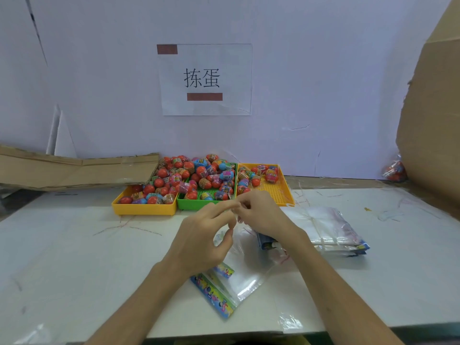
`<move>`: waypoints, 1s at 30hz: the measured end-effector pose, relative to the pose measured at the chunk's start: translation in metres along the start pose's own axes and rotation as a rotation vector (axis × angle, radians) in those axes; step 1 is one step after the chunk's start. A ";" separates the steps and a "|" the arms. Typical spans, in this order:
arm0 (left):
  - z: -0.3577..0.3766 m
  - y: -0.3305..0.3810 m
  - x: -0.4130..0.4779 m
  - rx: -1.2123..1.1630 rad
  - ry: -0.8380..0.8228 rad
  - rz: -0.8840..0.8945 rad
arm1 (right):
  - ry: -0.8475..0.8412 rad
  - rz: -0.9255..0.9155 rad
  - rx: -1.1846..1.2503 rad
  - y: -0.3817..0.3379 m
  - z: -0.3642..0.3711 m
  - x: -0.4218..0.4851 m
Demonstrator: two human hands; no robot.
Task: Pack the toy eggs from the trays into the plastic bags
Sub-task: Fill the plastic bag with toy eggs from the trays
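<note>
Three trays stand side by side at the back of the table: a yellow tray (143, 209), a green tray (189, 204) and a second yellow tray (278, 192). Toy eggs (189, 175), mostly red and blue, are heaped over the left two; fewer lie in the right one. In front of the trays, my left hand (201, 240) and my right hand (261, 215) meet and pinch the top edge of a clear plastic bag (245, 280) with a colourful printed header. The bag hangs down to the table below my hands. No egg is visible inside it.
A stack of plastic bags (333, 230) lies to the right of my hands. Flattened cardboard (74, 170) lies at the back left, and a large cardboard box (433, 120) rises at the right. A filled bag of eggs (395, 170) sits beside that box.
</note>
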State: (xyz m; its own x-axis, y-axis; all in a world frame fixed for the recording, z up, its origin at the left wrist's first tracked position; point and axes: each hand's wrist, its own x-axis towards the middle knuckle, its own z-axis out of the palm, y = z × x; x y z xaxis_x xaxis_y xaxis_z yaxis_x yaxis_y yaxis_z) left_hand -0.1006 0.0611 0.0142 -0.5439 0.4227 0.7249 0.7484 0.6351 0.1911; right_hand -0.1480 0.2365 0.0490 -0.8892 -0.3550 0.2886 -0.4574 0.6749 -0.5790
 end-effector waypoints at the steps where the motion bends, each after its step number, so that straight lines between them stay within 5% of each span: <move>1: -0.001 0.001 0.000 -0.005 -0.001 -0.002 | -0.007 -0.009 -0.014 0.000 0.000 -0.001; 18: -0.003 -0.004 0.000 0.061 -0.073 -0.194 | 0.016 -0.096 0.142 0.008 -0.003 0.002; 25: -0.003 -0.004 0.000 0.000 -0.112 -0.184 | -0.137 -0.048 0.259 0.013 -0.009 0.016; 28: -0.003 -0.008 -0.001 0.004 -0.110 -0.223 | -0.082 0.047 0.420 0.015 -0.011 0.026; 30: -0.002 -0.009 -0.001 0.008 -0.112 -0.241 | 0.014 0.071 0.318 0.019 -0.010 0.039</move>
State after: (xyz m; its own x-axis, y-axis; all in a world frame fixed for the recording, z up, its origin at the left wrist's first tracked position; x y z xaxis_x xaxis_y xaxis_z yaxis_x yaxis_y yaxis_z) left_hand -0.1058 0.0533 0.0130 -0.7446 0.3273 0.5817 0.5897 0.7309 0.3436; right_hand -0.1918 0.2418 0.0569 -0.9199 -0.3038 0.2479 -0.3697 0.4614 -0.8065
